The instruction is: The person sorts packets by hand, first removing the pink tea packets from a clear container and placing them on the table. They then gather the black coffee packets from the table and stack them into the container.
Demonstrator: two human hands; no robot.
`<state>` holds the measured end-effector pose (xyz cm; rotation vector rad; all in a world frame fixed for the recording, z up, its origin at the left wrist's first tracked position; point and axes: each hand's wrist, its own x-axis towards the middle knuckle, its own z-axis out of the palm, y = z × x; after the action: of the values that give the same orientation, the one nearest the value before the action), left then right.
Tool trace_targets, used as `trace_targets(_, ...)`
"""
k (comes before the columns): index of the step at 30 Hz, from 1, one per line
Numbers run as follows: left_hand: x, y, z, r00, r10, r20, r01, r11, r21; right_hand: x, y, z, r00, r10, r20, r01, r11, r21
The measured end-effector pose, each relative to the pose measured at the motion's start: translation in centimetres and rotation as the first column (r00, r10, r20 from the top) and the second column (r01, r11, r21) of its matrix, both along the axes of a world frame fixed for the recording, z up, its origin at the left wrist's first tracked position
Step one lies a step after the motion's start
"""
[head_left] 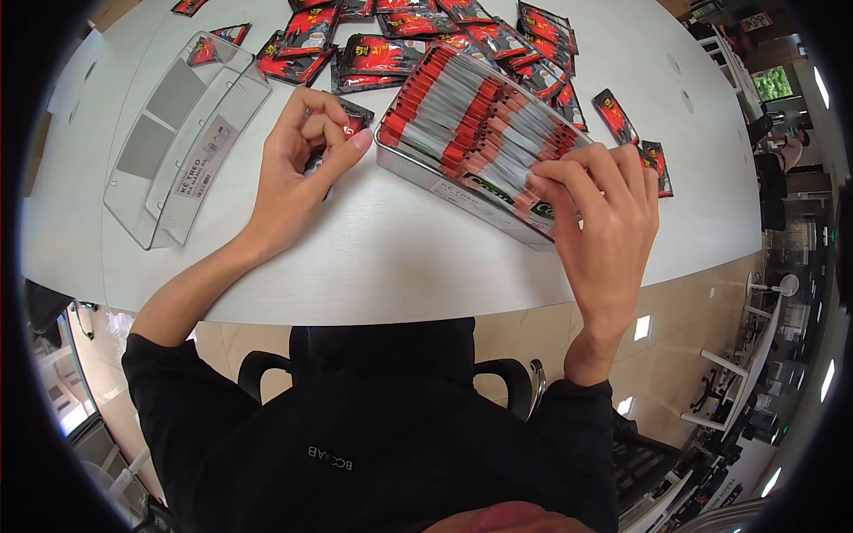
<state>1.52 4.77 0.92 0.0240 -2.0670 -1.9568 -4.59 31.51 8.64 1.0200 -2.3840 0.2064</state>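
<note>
In the middle of the table stands a clear plastic box [418,167], filled with upright rows of red and silver packets [475,111]. My right hand [604,200] reaches over its right front corner, thumb and fingers pinched on a packet in the row; the fingertips partly hide it. Left of the box, my left hand [302,151] is closed with curled fingers around a black and red packet [358,114], mostly covered by the hand. Farther left lies an empty clear plastic holder [178,147] with a paper label.
Many loose black and red packets [386,55] are piled behind the box. A few more packets [615,117] lie to its right, and one packet [218,44] rests by the holder. The white table [382,284] curves along its front edge, with a black chair [506,382] below.
</note>
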Motion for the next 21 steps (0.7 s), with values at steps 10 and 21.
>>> trace_targets(10, 0.0, 0.0, 0.3, 1.0, -0.011, 0.024, 0.011, 1.0, -0.006, -0.4, 0.1, -0.7, 0.999, 0.048, 0.019, -0.046, 0.993, -0.107)
trace_targets(21, 0.3, -0.1, 0.5, 1.0, -0.011, 0.02, 0.011, 1.0, 0.012, 0.0, 5.6, -1.3, 0.903, 0.193, 0.384, 0.033, 0.86, -0.509)
